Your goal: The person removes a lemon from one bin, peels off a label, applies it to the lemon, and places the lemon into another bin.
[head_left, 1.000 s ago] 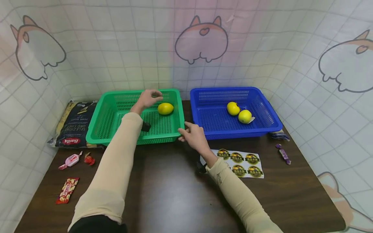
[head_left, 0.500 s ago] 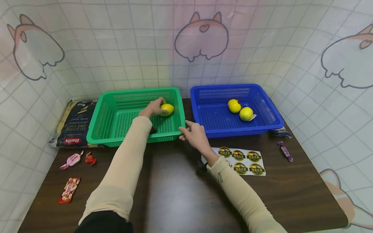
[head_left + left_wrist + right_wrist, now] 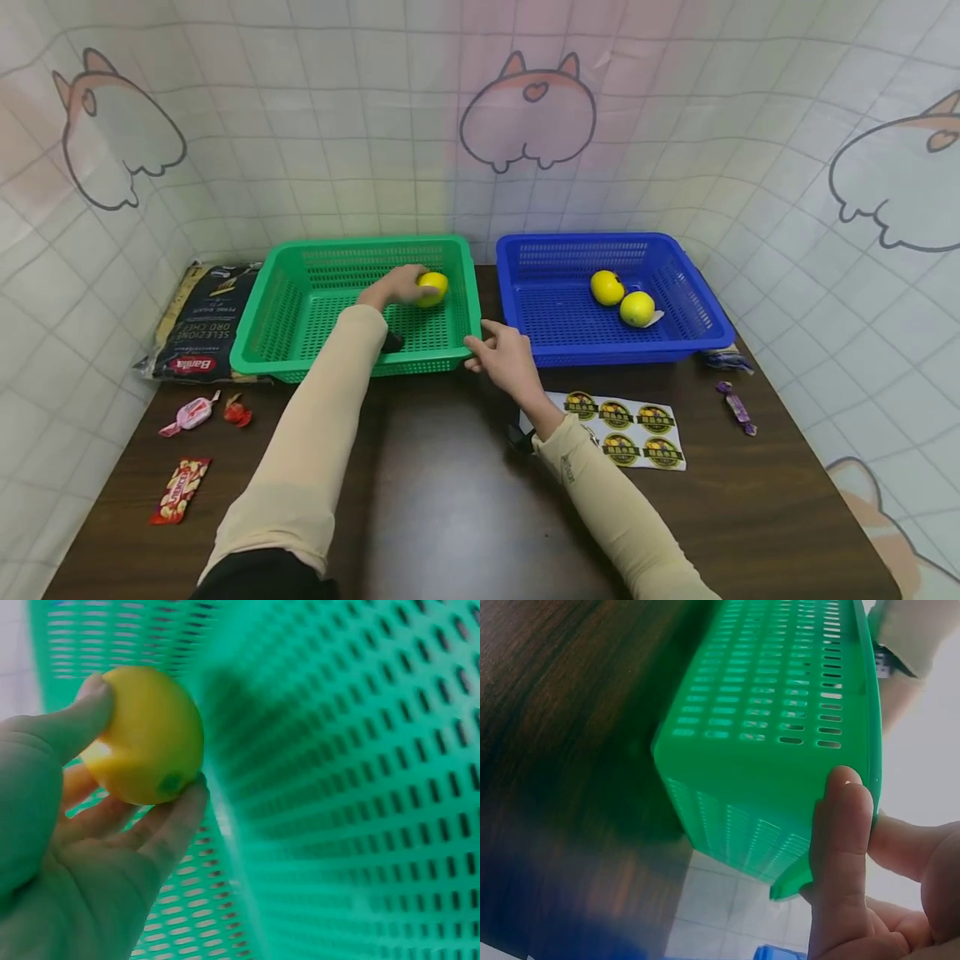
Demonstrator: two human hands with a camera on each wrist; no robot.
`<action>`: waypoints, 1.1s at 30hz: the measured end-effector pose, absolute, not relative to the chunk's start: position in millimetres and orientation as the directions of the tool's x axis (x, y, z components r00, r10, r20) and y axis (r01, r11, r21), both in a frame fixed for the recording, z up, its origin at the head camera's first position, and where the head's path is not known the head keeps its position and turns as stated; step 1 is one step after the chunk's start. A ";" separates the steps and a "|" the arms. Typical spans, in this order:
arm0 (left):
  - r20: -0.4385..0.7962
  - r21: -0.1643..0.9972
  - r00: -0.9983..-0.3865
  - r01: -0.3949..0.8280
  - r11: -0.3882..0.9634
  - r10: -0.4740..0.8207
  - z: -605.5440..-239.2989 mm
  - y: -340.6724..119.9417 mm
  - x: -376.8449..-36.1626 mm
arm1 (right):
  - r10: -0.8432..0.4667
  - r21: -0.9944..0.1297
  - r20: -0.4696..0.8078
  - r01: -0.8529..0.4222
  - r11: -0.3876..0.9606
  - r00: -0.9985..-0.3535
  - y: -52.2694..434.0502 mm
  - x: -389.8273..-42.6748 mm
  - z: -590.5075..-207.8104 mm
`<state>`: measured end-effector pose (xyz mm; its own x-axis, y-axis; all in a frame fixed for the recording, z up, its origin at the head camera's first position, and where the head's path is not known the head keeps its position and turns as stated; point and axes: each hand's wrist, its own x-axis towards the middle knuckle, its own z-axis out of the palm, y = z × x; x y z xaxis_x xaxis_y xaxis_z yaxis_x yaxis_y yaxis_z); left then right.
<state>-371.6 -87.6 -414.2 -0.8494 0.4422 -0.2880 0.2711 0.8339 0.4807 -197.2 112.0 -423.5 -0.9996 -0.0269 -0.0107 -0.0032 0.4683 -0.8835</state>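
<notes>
My left hand (image 3: 397, 286) reaches into the green basket (image 3: 300, 364) and grips a yellow lemon (image 3: 432, 288). The left wrist view shows thumb and fingers curled round that lemon (image 3: 142, 736) above the mesh floor. My right hand (image 3: 504, 356) pinches the green basket's near right corner; in the right wrist view the thumb (image 3: 838, 847) presses on the rim of the basket (image 3: 765, 742). A blue basket (image 3: 697, 342) to the right holds two more lemons (image 3: 606, 287) (image 3: 637, 308).
A sticker sheet (image 3: 622, 421) lies on the dark wooden table (image 3: 450, 500) by my right forearm. A black pasta bag (image 3: 195, 321) lies left of the green basket. Wrapped candies (image 3: 191, 412) (image 3: 177, 490) sit at the left, another candy (image 3: 737, 407) at the right.
My left hand has come down from above the basket onto the lemon and closed round it. The right hand has stayed at the basket's corner.
</notes>
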 end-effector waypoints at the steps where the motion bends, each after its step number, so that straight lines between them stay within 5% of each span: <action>1: -0.270 0.505 -0.854 0.267 0.821 0.444 -410.3 -88.1 -371.3 | -0.032 -0.886 -0.007 -0.008 0.463 -0.999 112.3 -196.8 -424.5; 18: 0.023 0.864 -0.827 0.299 0.405 0.561 -331.3 -104.7 -325.0 | -0.027 -0.872 0.019 -0.030 0.488 -0.999 109.0 -196.1 -428.3; 29: 0.105 0.927 -0.717 0.322 0.193 0.690 -352.6 -95.8 -245.3 | -0.120 -0.672 0.209 -0.232 0.703 -0.970 122.4 -172.0 -427.4; 33: 0.108 0.938 -0.677 0.312 0.151 0.728 -372.4 -92.3 -219.2 | -0.196 -0.588 0.191 -0.272 0.762 -0.962 137.1 -158.2 -426.9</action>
<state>-219.2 -92.3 -372.4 -0.6771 0.7279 0.1084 0.3122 0.1508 0.9380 -158.2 137.1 -426.9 -0.9619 -0.1958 0.1907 -0.2716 0.7621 -0.5877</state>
